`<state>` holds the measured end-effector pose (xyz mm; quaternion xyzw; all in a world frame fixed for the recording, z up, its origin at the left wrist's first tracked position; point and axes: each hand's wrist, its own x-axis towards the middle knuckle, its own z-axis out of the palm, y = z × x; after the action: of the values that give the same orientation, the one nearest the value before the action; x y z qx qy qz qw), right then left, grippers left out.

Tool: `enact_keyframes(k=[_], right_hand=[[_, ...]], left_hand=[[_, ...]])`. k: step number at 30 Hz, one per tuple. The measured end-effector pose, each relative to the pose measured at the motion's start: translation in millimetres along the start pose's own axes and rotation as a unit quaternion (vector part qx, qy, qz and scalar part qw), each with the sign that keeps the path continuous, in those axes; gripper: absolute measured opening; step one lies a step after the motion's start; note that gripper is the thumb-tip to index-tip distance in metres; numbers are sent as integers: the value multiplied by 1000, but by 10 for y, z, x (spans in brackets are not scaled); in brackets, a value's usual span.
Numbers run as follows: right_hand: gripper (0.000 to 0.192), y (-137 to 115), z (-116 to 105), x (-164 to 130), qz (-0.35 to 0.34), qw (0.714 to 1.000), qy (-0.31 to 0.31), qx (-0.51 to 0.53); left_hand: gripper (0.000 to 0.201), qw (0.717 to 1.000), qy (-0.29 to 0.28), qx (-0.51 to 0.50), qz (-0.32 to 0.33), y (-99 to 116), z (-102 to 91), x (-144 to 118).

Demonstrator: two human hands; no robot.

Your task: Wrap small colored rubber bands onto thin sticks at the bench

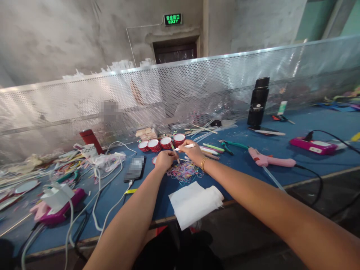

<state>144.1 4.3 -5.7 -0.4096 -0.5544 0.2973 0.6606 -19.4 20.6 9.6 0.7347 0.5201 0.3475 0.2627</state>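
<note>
My left hand (pixel 164 160) is closed on a thin light-coloured stick (pixel 177 157), which tilts over the table. My right hand (pixel 194 152) grips a white marker pen (pixel 184 147), its tip close to the stick. Below both hands lies a loose heap of small coloured rubber bands (pixel 185 171). Just beyond them stand short stacks of round pieces with red sides and white tops (pixel 153 144). Several coloured pens (pixel 213 148) rest to the right of my right hand. A folded white cloth or tissue (pixel 197 202) hangs slightly over the table's front edge.
A phone (pixel 135 168) with a cable lies left. Pink glue gun (pixel 270 160), green-handled pliers (pixel 232 145) and a black bottle (pixel 258 103) are on the right. Cables, a purple power strip (pixel 63 212) and a red flask (pixel 91 141) crowd the left. A perforated metal panel (pixel 219 90) closes the back.
</note>
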Motion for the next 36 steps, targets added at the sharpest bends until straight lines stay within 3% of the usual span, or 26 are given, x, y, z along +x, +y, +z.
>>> enact_keyframes(k=[7,13,18,36], right_hand=[[24,-1,-35,31,18,1000,20,2],[25,12,3,19,9,1000,-4,23],[26,-3,-30,32,20,1000,18,15],[24,-52,-21,2,22,1000,3,12]], left_hand=[[24,1000,-1,-15,2,-29,16,25],[27,1000,-5,-11,9,-46,16,34],[27,1000,-7,-14,8,-80,27,60],[24,1000,-10,-10,9,-81,23,60]])
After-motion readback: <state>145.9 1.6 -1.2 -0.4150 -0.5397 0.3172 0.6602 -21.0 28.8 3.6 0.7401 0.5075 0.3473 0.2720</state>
